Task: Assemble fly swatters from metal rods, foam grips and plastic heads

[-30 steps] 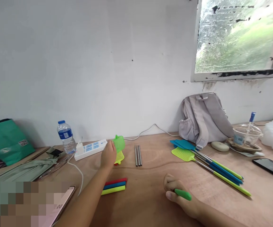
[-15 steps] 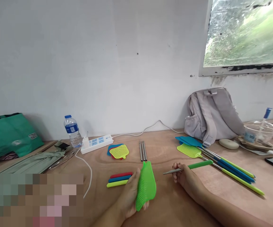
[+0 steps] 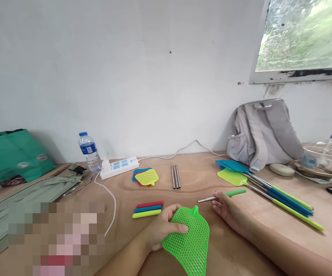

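Observation:
My left hand (image 3: 164,228) grips a green perforated fly swatter head (image 3: 194,237), thumb on its face, its short socket pointing away from me. In my right hand (image 3: 226,209) is a metal rod with a green handle (image 3: 236,193), its bare tip pointing left, apart from the swatter head. Beyond my left hand lie red, blue and yellow handles (image 3: 147,214) side by side. Several metal rods (image 3: 175,177) lie further back at the middle. Loose yellow, red and blue swatter heads (image 3: 147,177) overlap to their left.
Several whole fly swatters (image 3: 292,211) lie at the right, before a grey backpack (image 3: 265,134). A white power strip (image 3: 120,167) and a water bottle (image 3: 89,153) stand at the back left, near a green bag (image 3: 19,161). A cable (image 3: 114,203) crosses the table.
The green swatter head has been turned so its mesh faces me and brought nearer. My right hand still holds the green-handled rod, now tilted slightly differently. The view has shifted a little.

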Available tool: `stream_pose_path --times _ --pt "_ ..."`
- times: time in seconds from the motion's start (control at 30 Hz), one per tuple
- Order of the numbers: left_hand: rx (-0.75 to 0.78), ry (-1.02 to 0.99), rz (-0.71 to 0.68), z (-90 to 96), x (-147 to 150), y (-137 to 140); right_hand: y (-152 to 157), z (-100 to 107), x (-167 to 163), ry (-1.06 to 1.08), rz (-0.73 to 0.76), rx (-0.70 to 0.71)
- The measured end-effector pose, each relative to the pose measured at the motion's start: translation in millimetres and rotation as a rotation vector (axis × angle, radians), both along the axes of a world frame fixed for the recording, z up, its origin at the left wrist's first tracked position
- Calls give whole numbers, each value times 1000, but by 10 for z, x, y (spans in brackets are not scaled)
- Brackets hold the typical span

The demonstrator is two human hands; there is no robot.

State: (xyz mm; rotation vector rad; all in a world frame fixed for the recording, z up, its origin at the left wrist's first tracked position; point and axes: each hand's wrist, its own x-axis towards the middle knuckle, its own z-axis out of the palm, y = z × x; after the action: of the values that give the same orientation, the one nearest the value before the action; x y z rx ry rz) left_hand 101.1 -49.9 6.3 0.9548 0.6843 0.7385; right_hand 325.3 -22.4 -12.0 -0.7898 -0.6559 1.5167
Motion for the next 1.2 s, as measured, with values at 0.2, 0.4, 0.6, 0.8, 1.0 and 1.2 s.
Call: stream_pose_path --times 0.2,0.4,0.6,0.8,1.0,1.2 --pt "1 17 0 47 14 -27 -77 106 -26 79 124 -43" --pt "1 32 4 52 16 -47 -61 81 -27 58 140 -22" --pt "-32 76 65 78 47 -56 -66 92 -28 -13 154 14" --pt "-29 69 222 34 87 -32 -41 85 15 -73 140 74" --pt "-46 41 416 -34 113 -34 -28 99 -1 -111 126 85" --pt "-127 -194 484 -73 64 -44 50 66 -4 -113 96 91"
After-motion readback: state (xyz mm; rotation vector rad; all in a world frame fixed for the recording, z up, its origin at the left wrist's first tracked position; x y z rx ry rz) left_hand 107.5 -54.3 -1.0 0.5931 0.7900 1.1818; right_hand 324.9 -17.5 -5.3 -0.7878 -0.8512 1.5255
